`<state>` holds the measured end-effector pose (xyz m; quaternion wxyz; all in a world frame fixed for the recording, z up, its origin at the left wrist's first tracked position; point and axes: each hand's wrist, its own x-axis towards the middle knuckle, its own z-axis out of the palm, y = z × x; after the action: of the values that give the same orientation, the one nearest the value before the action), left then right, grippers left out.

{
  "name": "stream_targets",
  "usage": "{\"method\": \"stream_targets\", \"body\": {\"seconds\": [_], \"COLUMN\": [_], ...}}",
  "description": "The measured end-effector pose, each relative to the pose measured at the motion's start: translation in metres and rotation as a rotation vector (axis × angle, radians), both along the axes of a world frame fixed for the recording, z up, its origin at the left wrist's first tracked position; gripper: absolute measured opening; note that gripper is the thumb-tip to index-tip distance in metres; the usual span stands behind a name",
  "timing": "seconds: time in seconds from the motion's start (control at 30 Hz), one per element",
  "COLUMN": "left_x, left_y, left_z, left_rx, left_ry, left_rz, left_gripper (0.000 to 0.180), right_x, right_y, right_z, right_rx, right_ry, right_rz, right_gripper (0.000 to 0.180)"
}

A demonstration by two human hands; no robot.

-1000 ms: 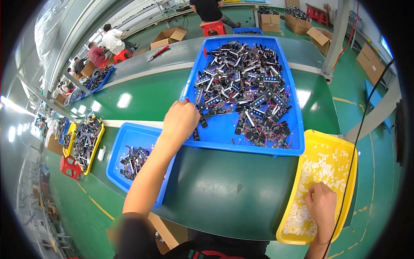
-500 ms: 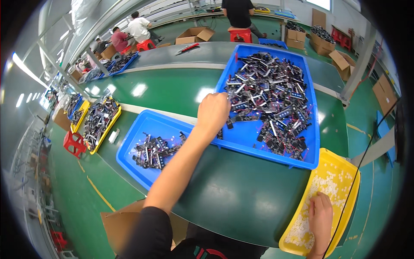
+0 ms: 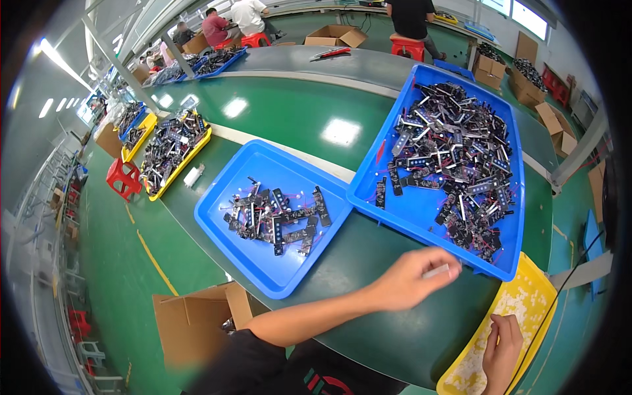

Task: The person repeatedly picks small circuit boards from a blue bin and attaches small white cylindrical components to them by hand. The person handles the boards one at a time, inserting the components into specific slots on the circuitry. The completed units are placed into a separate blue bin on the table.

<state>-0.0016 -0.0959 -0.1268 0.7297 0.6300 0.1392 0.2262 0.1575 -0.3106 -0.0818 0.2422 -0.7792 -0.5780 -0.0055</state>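
My left hand (image 3: pixel 418 280) is closed, held above the dark green table in front of the large blue tray (image 3: pixel 411 242). A small whitish piece (image 3: pixel 436 270) shows between its thumb and fingers, mostly hidden. My right hand (image 3: pixel 503 349) is over the yellow tray (image 3: pixel 544 299), its fingers bent and together; what they hold, if anything, is hidden. Small white pieces (image 3: pixel 523 299) are scattered in that tray. A big heap of small circuit boards (image 3: pixel 464 158) with thin wires fills most of the large blue tray. Fewer boards (image 3: pixel 270 217) lie in the smaller blue tray (image 3: pixel 280 288).
An open cardboard box (image 3: pixel 191 322) stands below the table edge. Farther left are a yellow tray of parts (image 3: pixel 172 148) and a red stool (image 3: pixel 124 179). A red-handled tool (image 3: pixel 330 52) lies across the table. People (image 3: pixel 409 20) sit at the far line.
My left hand has moved from the large blue tray's left edge down and right, toward my right hand. The view has shifted. My right hand stays at the yellow tray.
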Motion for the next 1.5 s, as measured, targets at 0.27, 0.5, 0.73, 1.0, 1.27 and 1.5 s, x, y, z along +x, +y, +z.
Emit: {"method": "stream_targets", "body": {"seconds": [0.27,0.5,0.73,1.0,1.27,1.5], "left_x": [-0.019,-0.024,-0.021,-0.027,-0.027,-0.029], "left_y": [-0.005,-0.008,0.001,-0.001,-0.001,-0.004], "left_z": [-0.01,-0.007,-0.008,-0.004,0.0,0.007], "left_rx": [-0.141,-0.218,-0.625,-0.5,-0.482,-0.409], "left_ry": [-0.026,-0.11,-0.031,-0.009,0.08,0.102], "left_rz": [-0.206,-0.132,-0.273,-0.171,-0.105,-0.007], "left_gripper": [0.028,0.035,0.03,0.023,0.019,0.017], "right_x": [-0.052,-0.046,-0.041,-0.038,-0.032,-0.03], "right_y": [0.045,0.051,0.05,0.057,0.054,0.053], "right_z": [0.031,0.012,0.008,-0.019,-0.022,-0.016], "right_rx": [-0.001,-0.009,-0.036,0.029,0.046,0.067], "right_ry": [0.151,0.222,0.3,0.365,0.5,0.68], "right_rz": [0.292,0.287,0.258,0.218,0.136,0.1], "right_gripper": [0.025,0.018,0.017,0.016,0.018,0.023]}}
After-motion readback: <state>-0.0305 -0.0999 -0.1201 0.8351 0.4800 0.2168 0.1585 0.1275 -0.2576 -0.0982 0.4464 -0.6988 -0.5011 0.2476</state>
